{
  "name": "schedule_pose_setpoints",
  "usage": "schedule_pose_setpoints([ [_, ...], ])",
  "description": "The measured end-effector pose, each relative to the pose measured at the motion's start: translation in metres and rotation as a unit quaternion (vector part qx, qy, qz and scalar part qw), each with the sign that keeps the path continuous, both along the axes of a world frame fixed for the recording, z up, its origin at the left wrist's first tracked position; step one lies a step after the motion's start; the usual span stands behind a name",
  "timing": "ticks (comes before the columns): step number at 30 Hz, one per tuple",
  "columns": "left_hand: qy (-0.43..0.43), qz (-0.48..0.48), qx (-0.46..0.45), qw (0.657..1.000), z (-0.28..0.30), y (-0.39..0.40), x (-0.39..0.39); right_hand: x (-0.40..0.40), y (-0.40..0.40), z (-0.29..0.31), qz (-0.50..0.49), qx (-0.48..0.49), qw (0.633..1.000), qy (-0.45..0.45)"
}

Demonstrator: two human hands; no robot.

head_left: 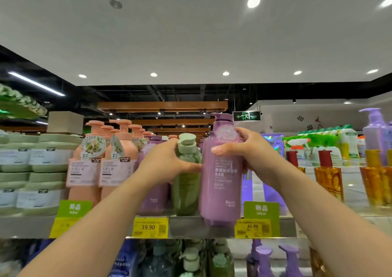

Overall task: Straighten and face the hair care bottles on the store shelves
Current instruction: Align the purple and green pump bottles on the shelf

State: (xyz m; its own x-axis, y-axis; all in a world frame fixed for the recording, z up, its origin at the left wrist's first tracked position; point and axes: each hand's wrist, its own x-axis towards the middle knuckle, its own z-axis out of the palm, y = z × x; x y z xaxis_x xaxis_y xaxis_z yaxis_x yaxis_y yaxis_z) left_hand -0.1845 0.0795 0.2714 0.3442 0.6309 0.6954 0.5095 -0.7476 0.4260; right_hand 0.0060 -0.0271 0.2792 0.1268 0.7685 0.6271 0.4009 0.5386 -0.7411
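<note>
My left hand gripped the green bottle around its neck and shoulder, fingers curled round it, just under the pale green pump cap. My right hand held the purple bottle high on its body, thumb across the front, fingers wrapped behind. Both bottles stood upright, touching side by side, at the front edge of the shelf. The purple one's base overhung the shelf lip, label facing me. Pink pump bottles stood to the left, amber bottles to the right. Yellow price tags hung on the shelf rail.
</note>
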Motion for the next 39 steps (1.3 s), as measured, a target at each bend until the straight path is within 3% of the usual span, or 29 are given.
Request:
schedule_pose_setpoints([
  [7,-0.230,-0.010,0.042,0.972,0.012,-0.029,-0.027,-0.006,0.008,0.019,-0.051,0.016,0.992,-0.112],
  [14,-0.292,-0.014,0.043,0.955,0.031,-0.069,-0.073,-0.022,0.026,0.027,-0.049,0.048,0.985,-0.156],
  [22,-0.251,-0.001,-0.027,0.968,0.005,-0.071,-0.079,-0.044,0.065,0.009,-0.107,0.055,0.945,-0.305],
  [28,-0.222,-0.011,-0.065,0.973,-0.018,-0.061,-0.076,-0.051,0.075,0.005,-0.158,0.010,0.924,-0.347],
  [34,-0.181,-0.032,-0.076,0.980,-0.041,-0.059,-0.064,-0.057,0.073,0.020,-0.101,-0.124,0.950,-0.268],
  [39,-0.119,-0.039,-0.094,0.988,-0.066,-0.052,-0.048,-0.063,0.074,0.021,-0.118,-0.136,0.943,-0.279],
])
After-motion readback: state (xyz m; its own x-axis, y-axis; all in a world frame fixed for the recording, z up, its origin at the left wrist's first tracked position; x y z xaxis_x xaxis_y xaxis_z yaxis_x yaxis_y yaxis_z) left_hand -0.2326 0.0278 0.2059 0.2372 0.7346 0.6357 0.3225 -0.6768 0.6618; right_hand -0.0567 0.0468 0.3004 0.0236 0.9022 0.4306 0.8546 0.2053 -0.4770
